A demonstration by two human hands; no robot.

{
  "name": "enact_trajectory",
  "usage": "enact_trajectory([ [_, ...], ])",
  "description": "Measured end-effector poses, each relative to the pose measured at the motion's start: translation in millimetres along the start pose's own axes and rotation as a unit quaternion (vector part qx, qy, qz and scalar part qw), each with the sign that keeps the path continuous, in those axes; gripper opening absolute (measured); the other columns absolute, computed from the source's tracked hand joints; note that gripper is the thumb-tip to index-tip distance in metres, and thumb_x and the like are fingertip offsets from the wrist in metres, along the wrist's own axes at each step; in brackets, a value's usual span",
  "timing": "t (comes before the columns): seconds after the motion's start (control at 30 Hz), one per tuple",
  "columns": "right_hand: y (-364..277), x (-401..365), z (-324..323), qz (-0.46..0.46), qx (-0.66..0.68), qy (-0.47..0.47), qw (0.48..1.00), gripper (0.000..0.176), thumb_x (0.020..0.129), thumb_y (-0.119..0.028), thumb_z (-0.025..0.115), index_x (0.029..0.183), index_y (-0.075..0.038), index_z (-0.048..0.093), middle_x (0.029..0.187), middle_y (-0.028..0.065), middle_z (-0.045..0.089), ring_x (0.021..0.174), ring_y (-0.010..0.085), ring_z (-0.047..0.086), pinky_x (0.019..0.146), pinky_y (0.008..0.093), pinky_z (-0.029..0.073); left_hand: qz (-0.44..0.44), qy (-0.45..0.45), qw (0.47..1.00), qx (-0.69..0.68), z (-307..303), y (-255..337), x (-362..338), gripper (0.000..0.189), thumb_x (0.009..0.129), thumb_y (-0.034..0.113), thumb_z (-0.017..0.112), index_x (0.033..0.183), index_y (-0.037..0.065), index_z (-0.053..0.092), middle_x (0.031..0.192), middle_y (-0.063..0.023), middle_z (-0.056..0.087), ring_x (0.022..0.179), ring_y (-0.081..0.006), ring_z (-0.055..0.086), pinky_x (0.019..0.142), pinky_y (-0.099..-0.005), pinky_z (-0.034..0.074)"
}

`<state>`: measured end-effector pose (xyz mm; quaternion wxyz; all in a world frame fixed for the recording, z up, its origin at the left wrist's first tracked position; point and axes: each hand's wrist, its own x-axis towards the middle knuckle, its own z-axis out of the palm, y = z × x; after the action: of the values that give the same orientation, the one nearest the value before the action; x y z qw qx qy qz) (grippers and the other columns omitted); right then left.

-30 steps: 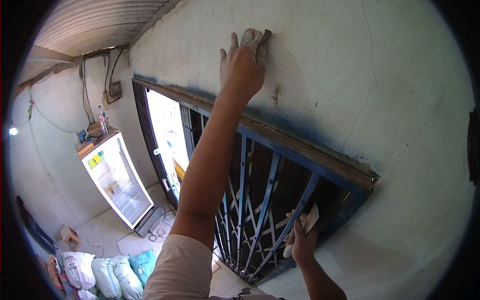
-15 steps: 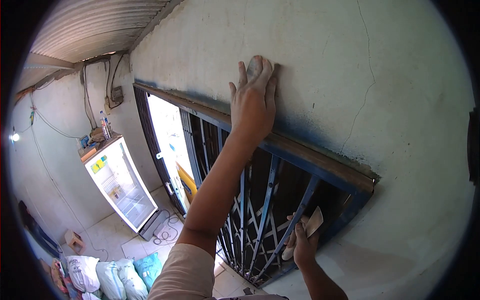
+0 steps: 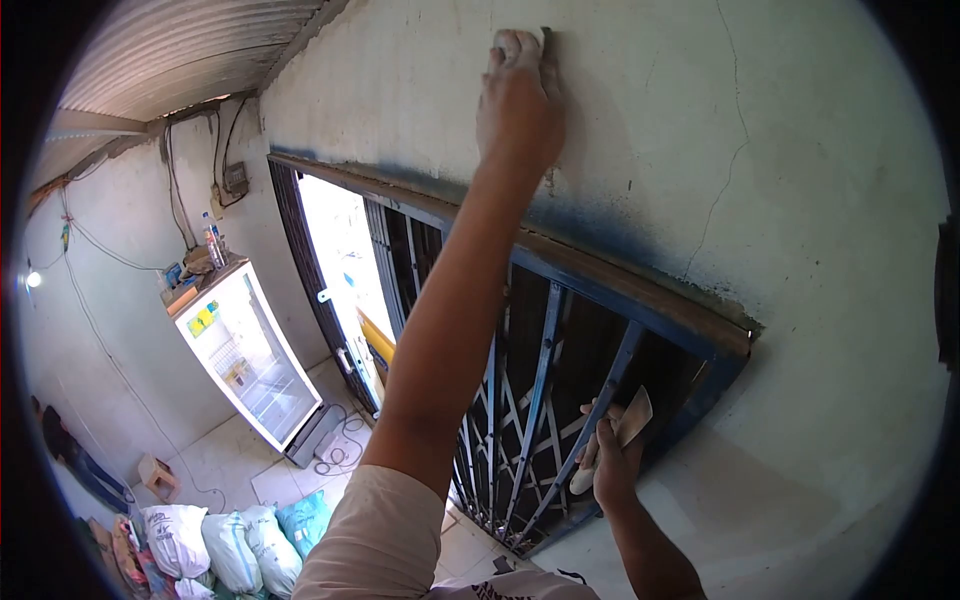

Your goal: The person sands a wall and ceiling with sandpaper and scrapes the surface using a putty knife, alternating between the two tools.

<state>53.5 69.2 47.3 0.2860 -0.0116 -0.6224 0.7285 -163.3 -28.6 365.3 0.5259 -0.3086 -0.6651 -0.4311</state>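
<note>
High on the pale wall (image 3: 640, 120), above the gate's top beam, my left hand (image 3: 520, 105) presses with bent fingers. They close on a thin, dark-edged piece, mostly hidden under them, that I cannot make out. Lower right, my right hand (image 3: 615, 465) grips a putty knife (image 3: 634, 415). Its broad blade points up and its pale handle shows below the fingers. This hand is at the blue folding metal gate (image 3: 547, 370), beside a slanted bar; whether it touches the bar is unclear.
A long crack runs down the wall at right. At left stand a lit glass-door cooler (image 3: 250, 360) with bottles on top, a small box (image 3: 158, 478) and filled sacks (image 3: 232, 550). A person (image 3: 75, 455) is at the far left edge. Cables lie near the cooler.
My left hand has moved up the wall, and its spread fingers are now drawn in. My right hand still holds the putty knife, slightly higher in view. More of the person at far left shows.
</note>
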Motion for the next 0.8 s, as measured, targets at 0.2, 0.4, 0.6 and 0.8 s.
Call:
enact_trajectory([
  [0.2,2,0,0,0.004,0.009,0.007,1.0,0.027,0.102,-0.016,0.049,0.122,0.001,0.054,0.088,0.0076,0.062,0.047,0.0044,0.047,0.049,0.0244,0.046,0.069,0.007,0.998,-0.002,10,46,-66,0.046,0.104,0.019,0.041,0.141,-0.007,0.042,0.152,-0.0331,0.031,0.142,-0.0476,0.03,0.115,-0.0502,0.032],
  [0.4,10,1,-8,0.031,0.0,-0.018,0.999,0.03,0.1,-0.017,0.051,0.124,0.002,0.052,0.111,0.0156,0.066,0.045,0.0072,0.046,0.05,0.0253,0.047,0.07,-0.073,0.994,-0.039,-2,77,-124,0.048,0.102,0.014,0.043,0.146,-0.006,0.035,0.152,-0.0319,0.032,0.142,-0.0496,0.027,0.117,-0.0527,0.027],
  [0.6,2,-2,-6,0.023,0.022,-0.013,0.999,0.03,0.101,-0.017,0.051,0.122,0.003,0.055,0.091,0.0101,0.06,0.045,0.0078,0.046,0.051,0.0258,0.045,0.093,-0.1,0.99,-0.031,-12,86,-140,0.047,0.101,0.011,0.045,0.144,-0.006,0.038,0.153,-0.0291,0.032,0.142,-0.0484,0.03,0.116,-0.0516,0.03],
  [0.8,6,1,-17,0.038,0.034,-0.051,0.997,0.033,0.099,-0.015,0.05,0.126,0.005,0.052,0.114,0.0162,0.065,0.047,0.0098,0.048,0.053,0.0288,0.048,0.063,-0.086,0.993,-0.044,-5,92,-127,0.045,0.101,0.01,0.044,0.143,-0.006,0.041,0.152,-0.0282,0.035,0.142,-0.0471,0.031,0.116,-0.0498,0.03],
])
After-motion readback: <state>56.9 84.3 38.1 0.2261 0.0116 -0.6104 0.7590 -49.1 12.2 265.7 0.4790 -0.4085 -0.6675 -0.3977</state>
